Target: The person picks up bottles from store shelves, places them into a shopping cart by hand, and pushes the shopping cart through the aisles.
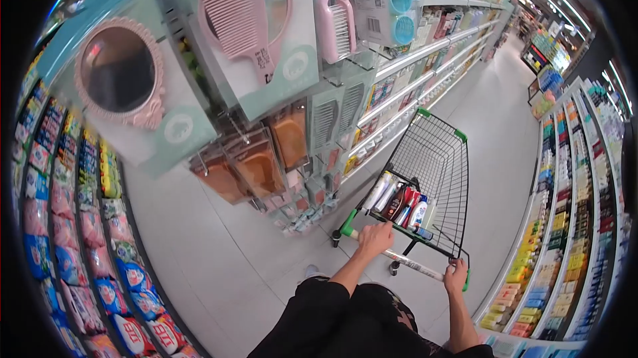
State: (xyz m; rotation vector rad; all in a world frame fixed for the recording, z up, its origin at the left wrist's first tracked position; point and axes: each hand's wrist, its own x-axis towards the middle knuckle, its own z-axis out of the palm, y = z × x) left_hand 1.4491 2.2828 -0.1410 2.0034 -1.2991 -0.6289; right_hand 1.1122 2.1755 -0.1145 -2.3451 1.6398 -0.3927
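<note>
Both my hands are on the handlebar (415, 265) of a shopping cart (435, 152) with a black wire basket and green corners. My left hand (376, 239) wraps round the bar near its left end. At the right end, my right hand (455, 275) is closed on the same bar. In the near part of the basket lie several bottles and tubes, among them a white bottle (418, 212), a dark brown bottle (397, 202) and a white tube (377, 191). The rest of the basket shows bare wire.
Close at the upper left hangs a display of packaged pink combs (232, 12), a round mirror (119, 69) and a pink brush (336, 24). Shelves of bottles (565, 225) line the right side. Bagged goods (136, 335) fill the left shelves. A tiled aisle (495, 85) runs ahead.
</note>
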